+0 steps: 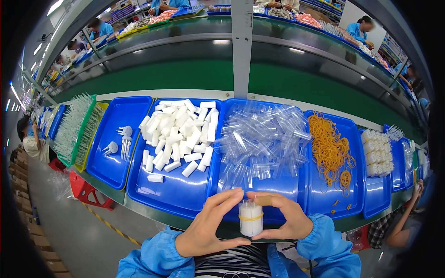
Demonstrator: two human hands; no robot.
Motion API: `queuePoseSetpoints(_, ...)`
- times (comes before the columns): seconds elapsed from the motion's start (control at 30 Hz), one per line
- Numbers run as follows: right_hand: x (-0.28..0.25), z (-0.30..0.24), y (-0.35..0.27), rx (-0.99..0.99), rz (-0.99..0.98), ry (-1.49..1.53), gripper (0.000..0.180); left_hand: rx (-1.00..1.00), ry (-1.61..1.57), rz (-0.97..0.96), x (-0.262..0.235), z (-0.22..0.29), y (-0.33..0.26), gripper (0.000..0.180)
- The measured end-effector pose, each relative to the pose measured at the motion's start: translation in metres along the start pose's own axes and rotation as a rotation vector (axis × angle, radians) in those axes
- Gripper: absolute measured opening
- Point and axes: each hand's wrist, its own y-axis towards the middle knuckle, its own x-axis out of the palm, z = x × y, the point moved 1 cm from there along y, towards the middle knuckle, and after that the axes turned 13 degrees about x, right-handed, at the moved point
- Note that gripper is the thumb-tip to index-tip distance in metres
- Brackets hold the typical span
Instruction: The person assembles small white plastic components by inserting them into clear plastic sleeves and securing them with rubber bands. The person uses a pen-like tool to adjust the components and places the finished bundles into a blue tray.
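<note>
In front of my chest stands a small upright bundle of white pieces [251, 223] in a clear wrap, with a yellow rubber band [251, 216] around its middle. My left hand [211, 224] curves around its left side, fingertips at the top and thumb under the bottom. From the other side my right hand [289, 220] pinches it between forefinger and thumb; a tan cover wraps that forefinger. Beyond my hands lie loose clear plastic sleeves [264, 139] in a blue tray. White cylinders [181, 132] fill the tray to their left. Orange-yellow rubber bands [329, 150] lie heaped to the right.
At the left, a blue tray [107, 162] holds a few white pronged pieces [125, 134], beside a green tray [93, 111] of thin spiky pieces. Banded white bundles [378, 153] stand at right. A grey post [242, 55] rises behind the trays. Several people sit at other benches.
</note>
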Motion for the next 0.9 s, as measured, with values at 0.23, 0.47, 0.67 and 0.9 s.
queuePoseSetpoints(0.23, 0.0, -0.005, 0.001, -0.001, -0.004, 0.145, 0.078, 0.044, 0.116, 0.009, 0.0, -0.003, -0.008, 0.076)
queuePoseSetpoints(0.47, -0.006, 0.002, -0.015, 0.316, 0.032, 0.388, 0.073, 0.212, 0.195, -0.144, 0.016, -0.008, 0.005, 0.072)
queuePoseSetpoints(0.67, -0.039, -0.008, -0.047, 0.183, 0.324, -0.042, 0.056, 0.221, 0.303, -0.14, 0.036, 0.001, 0.008, 0.078)
queuePoseSetpoints(0.9, -0.038, -0.028, -0.074, 0.211, 0.689, -0.249, 0.056, 0.028, -0.113, -0.158, 0.046, 0.0, 0.021, 0.079)
